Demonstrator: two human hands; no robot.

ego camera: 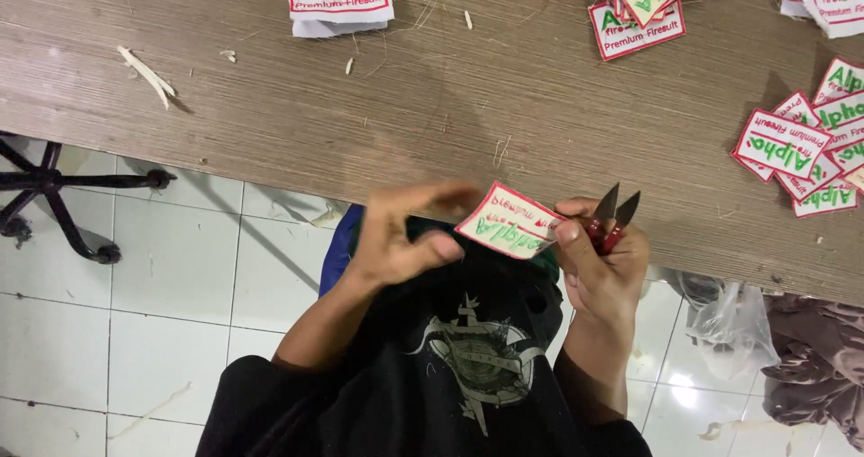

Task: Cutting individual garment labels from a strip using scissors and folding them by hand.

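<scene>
black shirt (468, 367), patch (508, 221), snips (615, 216), table (405, 106)

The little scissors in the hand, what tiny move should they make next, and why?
Probably tip the scissors toward the edge of the patch. The right hand holds them with blades open, pointing away from it, while the left hand is by its other edge.

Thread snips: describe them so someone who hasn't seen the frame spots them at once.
Start at the near edge of the wooden table, right of centre, where the person's two hands meet. The right hand grips the thread snips, small with red handles and two dark pointed blades angled up. Beside them is a white embroidered patch; the snips are the only metal tool there.
</scene>
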